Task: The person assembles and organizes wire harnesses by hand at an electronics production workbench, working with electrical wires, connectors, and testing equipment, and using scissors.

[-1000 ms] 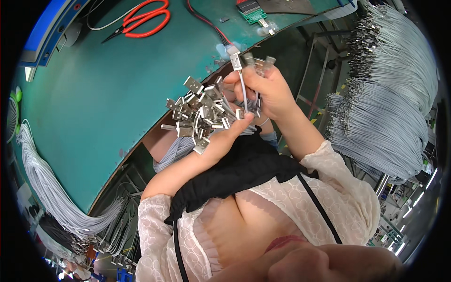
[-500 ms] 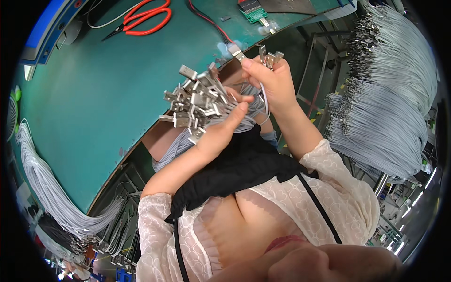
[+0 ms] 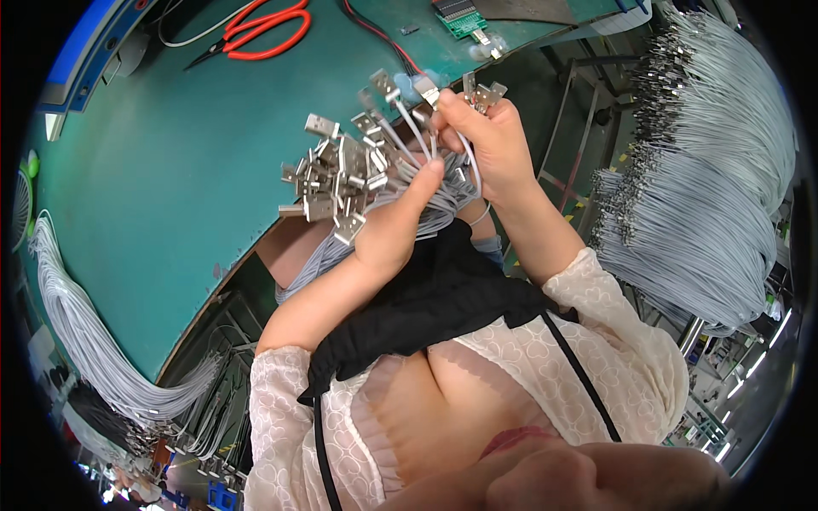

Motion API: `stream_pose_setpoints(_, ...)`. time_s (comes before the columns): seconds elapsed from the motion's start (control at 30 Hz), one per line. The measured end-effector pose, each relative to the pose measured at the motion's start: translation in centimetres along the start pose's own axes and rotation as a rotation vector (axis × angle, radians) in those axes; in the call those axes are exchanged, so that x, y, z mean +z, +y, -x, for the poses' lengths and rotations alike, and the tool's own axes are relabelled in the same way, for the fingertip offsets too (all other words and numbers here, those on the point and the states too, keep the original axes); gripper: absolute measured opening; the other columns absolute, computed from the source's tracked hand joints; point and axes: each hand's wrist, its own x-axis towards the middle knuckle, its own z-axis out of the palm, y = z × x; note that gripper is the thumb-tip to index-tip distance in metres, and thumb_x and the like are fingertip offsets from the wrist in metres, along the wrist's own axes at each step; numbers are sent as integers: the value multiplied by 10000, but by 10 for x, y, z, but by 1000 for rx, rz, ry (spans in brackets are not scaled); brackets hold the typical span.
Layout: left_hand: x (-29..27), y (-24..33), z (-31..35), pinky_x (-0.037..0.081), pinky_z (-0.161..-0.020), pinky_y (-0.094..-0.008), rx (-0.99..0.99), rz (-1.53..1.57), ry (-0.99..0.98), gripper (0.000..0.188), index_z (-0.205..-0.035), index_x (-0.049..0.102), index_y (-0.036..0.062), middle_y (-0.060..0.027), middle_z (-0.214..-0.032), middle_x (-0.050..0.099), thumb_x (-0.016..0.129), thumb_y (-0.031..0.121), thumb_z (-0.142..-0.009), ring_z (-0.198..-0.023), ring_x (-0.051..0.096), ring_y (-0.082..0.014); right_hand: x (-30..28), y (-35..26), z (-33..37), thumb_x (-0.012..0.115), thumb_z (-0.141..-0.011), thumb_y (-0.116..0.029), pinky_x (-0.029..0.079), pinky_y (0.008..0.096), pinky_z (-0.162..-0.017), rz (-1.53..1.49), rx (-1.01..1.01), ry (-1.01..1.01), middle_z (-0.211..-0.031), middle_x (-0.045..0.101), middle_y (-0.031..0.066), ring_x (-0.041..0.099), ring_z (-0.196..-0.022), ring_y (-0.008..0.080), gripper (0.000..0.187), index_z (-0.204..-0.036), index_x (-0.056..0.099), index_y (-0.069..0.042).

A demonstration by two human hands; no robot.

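Observation:
Wrapped around a thick bundle of grey USB cables (image 3: 341,175), my left hand (image 3: 392,223) has its thumb across them; the metal plugs fan out past the fingers. A few plugs (image 3: 385,83) stand up apart from the rest, toward the table edge. My right hand (image 3: 494,145) pinches one USB cable (image 3: 474,162) just behind its plug, which meets a metal USB connector (image 3: 424,83) on red and black wires. Whether the plug is fully inserted I cannot tell. Several more plugs (image 3: 484,92) stick out behind the right fingers. Grey cable lengths hang over my lap.
On the green table (image 3: 170,213) lie red-handled pliers (image 3: 266,34) and a green circuit board (image 3: 460,24) with a USB plug. A grey cable bundle (image 3: 77,332) drapes over the left edge. Large cable stacks (image 3: 690,230) stand at the right.
The bundle in my left hand has spread and shifted slightly left, with a few plugs now raised toward the connector. My right hand stays at the connector, its fingers slightly shifted.

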Motion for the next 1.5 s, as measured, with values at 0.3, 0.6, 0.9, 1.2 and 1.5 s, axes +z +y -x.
stream_pose_setpoints(0.3,4,3,0,410,-739,-230,-10,138,96,211,-994,517,30,-31,-910,553,558,89,-797,-826,515,-100,12,1,11,600,-733,-90,323,194,-438,118,-26,116,-536,502,20,442,-480,64,124,-665,554,3)
stream_pose_setpoints(0.6,2,1,1,399,-696,-214,-55,160,-14,145,-906,525,45,-11,-850,543,574,122,-794,-763,501,-85,2,-3,6,584,-735,-104,317,188,-442,-6,47,129,-522,486,21,426,-465,68,142,-647,543,-1)
stream_pose_setpoints(0.9,-3,-2,9,399,-743,-254,-102,-79,-27,102,-845,543,18,-57,-817,575,567,91,-778,-773,528,-132,13,-5,4,576,-758,-144,331,195,-432,-14,107,71,-521,478,10,418,-454,58,163,-663,545,-14)
stream_pose_setpoints(1.2,-7,-6,5,405,-751,-264,-13,-14,-34,103,-874,540,19,-66,-848,578,553,70,-785,-782,535,-140,7,-4,15,559,-772,-133,357,195,-421,43,58,-2,-504,472,5,431,-444,56,166,-659,557,-12)
stream_pose_setpoints(1.5,0,8,-2,402,-803,-268,-75,138,34,223,-971,526,16,-64,-896,571,583,17,-755,-851,538,-146,11,3,1,576,-767,-124,379,200,-456,-75,-16,104,-538,517,25,438,-455,57,165,-649,564,-10)
